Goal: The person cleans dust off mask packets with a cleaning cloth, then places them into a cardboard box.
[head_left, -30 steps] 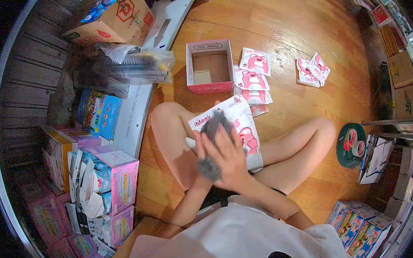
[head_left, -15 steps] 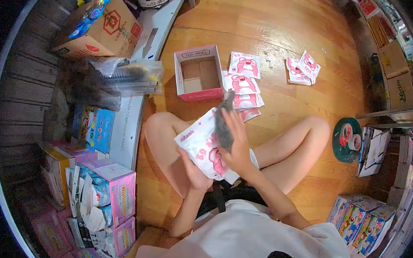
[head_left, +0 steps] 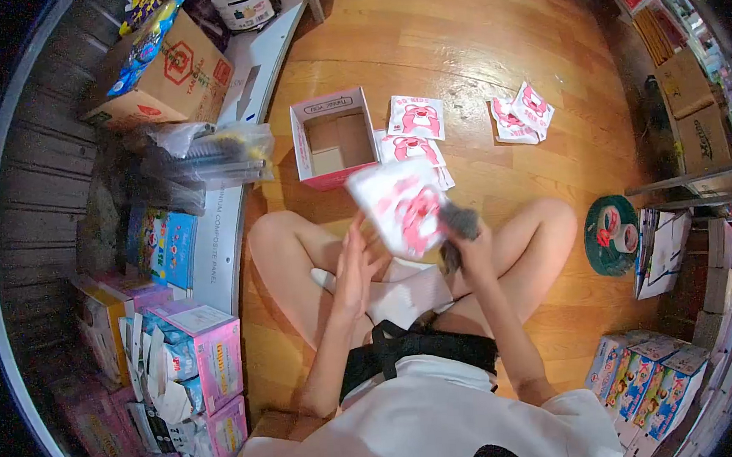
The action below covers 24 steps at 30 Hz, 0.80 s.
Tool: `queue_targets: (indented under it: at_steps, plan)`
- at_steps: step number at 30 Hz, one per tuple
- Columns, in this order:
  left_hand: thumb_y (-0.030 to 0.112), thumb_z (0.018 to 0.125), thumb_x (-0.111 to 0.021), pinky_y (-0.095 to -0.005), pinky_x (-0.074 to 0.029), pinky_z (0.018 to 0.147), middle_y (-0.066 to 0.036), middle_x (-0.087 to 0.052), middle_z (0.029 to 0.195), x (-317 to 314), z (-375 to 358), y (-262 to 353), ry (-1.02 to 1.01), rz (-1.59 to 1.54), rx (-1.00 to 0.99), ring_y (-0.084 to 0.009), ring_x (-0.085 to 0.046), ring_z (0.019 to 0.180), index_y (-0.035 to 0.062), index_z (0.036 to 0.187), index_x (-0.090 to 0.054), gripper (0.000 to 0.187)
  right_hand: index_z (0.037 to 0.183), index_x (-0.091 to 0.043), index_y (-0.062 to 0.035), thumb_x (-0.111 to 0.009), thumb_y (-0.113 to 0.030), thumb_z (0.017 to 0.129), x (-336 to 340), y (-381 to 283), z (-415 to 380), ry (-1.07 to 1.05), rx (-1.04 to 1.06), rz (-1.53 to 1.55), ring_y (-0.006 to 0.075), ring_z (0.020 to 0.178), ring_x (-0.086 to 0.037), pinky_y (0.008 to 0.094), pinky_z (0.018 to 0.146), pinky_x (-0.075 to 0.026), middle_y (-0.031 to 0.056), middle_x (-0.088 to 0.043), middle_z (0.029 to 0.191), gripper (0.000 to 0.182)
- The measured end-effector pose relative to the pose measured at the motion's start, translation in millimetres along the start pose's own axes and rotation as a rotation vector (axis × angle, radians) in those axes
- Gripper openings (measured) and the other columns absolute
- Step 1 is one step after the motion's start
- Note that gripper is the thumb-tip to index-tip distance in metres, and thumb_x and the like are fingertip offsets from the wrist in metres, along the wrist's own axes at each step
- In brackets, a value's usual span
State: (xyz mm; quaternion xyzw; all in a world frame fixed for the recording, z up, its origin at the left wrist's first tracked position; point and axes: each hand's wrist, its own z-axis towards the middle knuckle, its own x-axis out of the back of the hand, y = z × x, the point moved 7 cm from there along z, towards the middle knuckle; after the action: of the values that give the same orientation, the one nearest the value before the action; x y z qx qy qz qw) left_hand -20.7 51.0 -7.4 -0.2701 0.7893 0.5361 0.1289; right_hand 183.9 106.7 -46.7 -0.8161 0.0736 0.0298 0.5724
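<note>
A white packet with a pink bear print (head_left: 407, 209) is raised over my lap, slightly blurred. My right hand (head_left: 474, 246) grips a dark grey cloth (head_left: 459, 222) at the packet's right edge. Left of and below the packet, my left hand (head_left: 358, 267) has its fingers spread, with nothing held in it. More bear-print packets (head_left: 416, 118) lie overlapped on the floor beside a pink and white open box (head_left: 334, 141). White material (head_left: 404, 294) rests in my lap.
A smaller group of packets (head_left: 523, 114) lies farther right on the floor. At the right stands a green round basket (head_left: 611, 235) with tape rolls. Shelves with boxes line both sides; a brown carton (head_left: 168, 68) stands upper left.
The packet has moved up and right, away from my left hand, which has let go and opened. My right hand has moved right and down with the grey cloth. The view has shifted slightly.
</note>
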Motion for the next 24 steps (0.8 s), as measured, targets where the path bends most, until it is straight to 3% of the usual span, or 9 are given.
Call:
queue_targets:
  at_steps: [5, 8, 11, 14, 16, 18, 20, 23, 24]
  plan:
    - [0.042, 0.099, -0.035, -0.04, -0.036, 0.103, -0.017, -0.044, 0.137, 4.3, -4.0, -3.1, -0.008, 0.111, 0.034, -0.0255, -0.044, 0.126, 0.005, 0.139, -0.033, 0.054, 0.101, -0.064, -0.0019, -0.07, -0.01, 0.078, 11.5, -22.0, 82.2, 0.165, 0.069, 0.077, 0.0119, 0.076, -0.058, 0.0251, 0.071, -0.045, 0.0036, -0.065, 0.091, 0.025]
    - [0.038, 0.099, -0.037, -0.0365, -0.038, 0.101, -0.016, -0.049, 0.132, 17.5, -13.2, -15.5, 0.053, 0.116, 0.081, -0.0245, -0.048, 0.122, 0.0025, 0.135, -0.039, 0.05, 0.1, -0.065, -0.0001, -0.07, -0.011, 0.079, 6.9, -6.8, 131.5, 0.232, 0.209, -0.082, 0.0122, 0.077, -0.058, 0.0264, 0.071, -0.045, 0.0049, -0.066, 0.09, 0.025]
    - [0.036, 0.099, -0.039, -0.0347, -0.039, 0.099, -0.015, -0.051, 0.131, 25.4, -25.9, -21.3, 0.106, 0.134, 0.128, -0.0228, -0.05, 0.119, 0.0005, 0.13, -0.043, 0.047, 0.094, -0.064, -0.0007, -0.07, -0.012, 0.074, -2.7, -2.5, 146.8, 0.063, 0.105, -0.271, 0.018, 0.078, -0.06, 0.0308, 0.073, -0.046, 0.0102, -0.065, 0.086, 0.024]
    - [0.035, 0.099, -0.038, -0.0338, -0.039, 0.098, -0.015, -0.052, 0.129, 40.7, -31.7, -32.1, 0.141, 0.154, 0.159, -0.0216, -0.05, 0.119, 0.0002, 0.128, -0.045, 0.045, 0.096, -0.063, 0.0005, -0.071, -0.017, 0.072, 19.9, -42.3, 142.2, 0.171, 0.481, -0.493, 0.0254, 0.085, -0.06, 0.0344, 0.076, -0.046, 0.0159, -0.064, 0.087, 0.03]
    - [0.034, 0.099, -0.038, -0.0335, -0.039, 0.098, -0.014, -0.052, 0.129, 43.8, -31.9, -31.8, 0.176, 0.171, 0.175, -0.0208, -0.05, 0.119, 0.0005, 0.127, -0.046, 0.044, 0.098, -0.062, 0.0011, -0.073, -0.02, 0.071, 58.2, -56.5, 156.5, 0.34, 0.482, -0.652, 0.0351, 0.092, -0.059, 0.0399, 0.079, -0.046, 0.0209, -0.06, 0.099, 0.036]
    - [0.034, 0.099, -0.037, -0.0339, -0.038, 0.1, -0.014, -0.052, 0.129, 45.9, -27.6, -33.9, 0.189, 0.188, 0.191, -0.0209, -0.05, 0.119, 0.0001, 0.127, -0.046, 0.044, 0.102, -0.062, 0.0, -0.074, -0.025, 0.071, 90.9, -83.0, 178.6, 0.46, 0.581, -1.015, 0.0375, 0.095, -0.057, 0.0429, 0.081, -0.047, 0.0208, -0.054, 0.114, 0.041]
    - [0.033, 0.1, -0.035, -0.035, -0.036, 0.103, -0.015, -0.051, 0.129, 48.0, -20.7, -37.5, 0.181, 0.207, 0.203, -0.022, -0.05, 0.119, -0.0009, 0.128, -0.045, 0.045, 0.107, -0.063, -0.0089, -0.073, -0.023, 0.07, 106.4, -104.8, 202.0, 0.42, 0.43, -1.226, 0.0392, 0.097, -0.06, 0.0446, 0.082, -0.049, 0.0216, -0.042, 0.134, 0.041]
    - [0.032, 0.101, -0.034, -0.0353, -0.035, 0.103, -0.016, -0.052, 0.129, 30.8, -14.3, -28.6, 0.176, 0.215, 0.2, -0.022, -0.05, 0.119, -0.0009, 0.128, -0.045, 0.044, 0.107, -0.064, -0.0116, -0.071, -0.02, 0.07, 132.5, -74.3, 250.2, 0.198, 0.329, -1.4, 0.0378, 0.097, -0.061, 0.0439, 0.085, -0.049, 0.0179, -0.033, 0.144, 0.039]
    - [0.032, 0.101, -0.034, -0.0355, -0.034, 0.104, -0.016, -0.052, 0.129, 25.4, -13.3, -24.9, 0.162, 0.21, 0.189, -0.022, -0.05, 0.119, -0.0009, 0.128, -0.045, 0.044, 0.107, -0.063, -0.0063, -0.07, -0.022, 0.069, 140.0, -57.9, 262.6, 0.119, 0.29, -1.428, 0.0368, 0.107, -0.057, 0.0434, 0.088, -0.047, 0.0224, -0.026, 0.147, 0.043]
